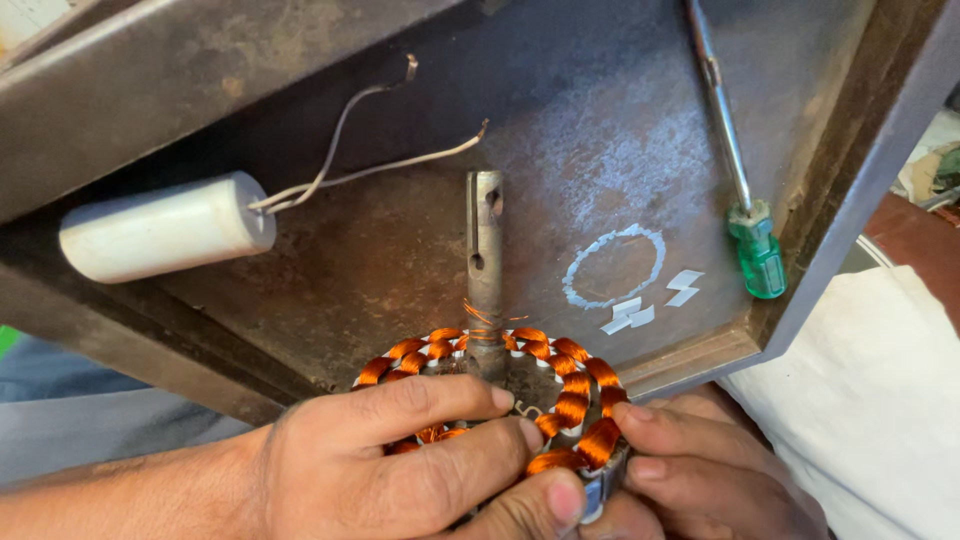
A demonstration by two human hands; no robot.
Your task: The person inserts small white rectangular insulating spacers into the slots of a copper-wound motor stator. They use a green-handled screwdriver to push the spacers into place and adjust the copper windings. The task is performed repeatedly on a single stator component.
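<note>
Hands met at the bottom of the head view around a round motor stator wound with shiny copper-orange wire coils (570, 400). The left hand (400, 470) lay over the stator's near side, its fingers curled across the top and the thumb pressed at the lower rim, so it was closed in a grip on the part. The right hand (700, 470) came in from the right, fingers bent and touching the stator's right edge beside the outer coils; it too was closed against the part, though how firmly could not be told. A grey steel shaft with a slot and holes near its top (485, 260) rose upright from the stator's centre.

The stator sat at the near edge of a worn, rusty metal tray with raised walls (330, 260). On the tray's left wall rested a white cylindrical capacitor (165, 228), lying on its side, with two pale wire leads (370, 150) curving off to the right. A screwdriver with a translucent green handle and a long steel blade (755, 250) leaned along the right wall, well apart from the hands. Small white paper scraps and a chalky ring mark (615, 265) lay on the tray floor, right of the shaft. White cloth (860, 400) covered the area to the right, outside the tray.
</note>
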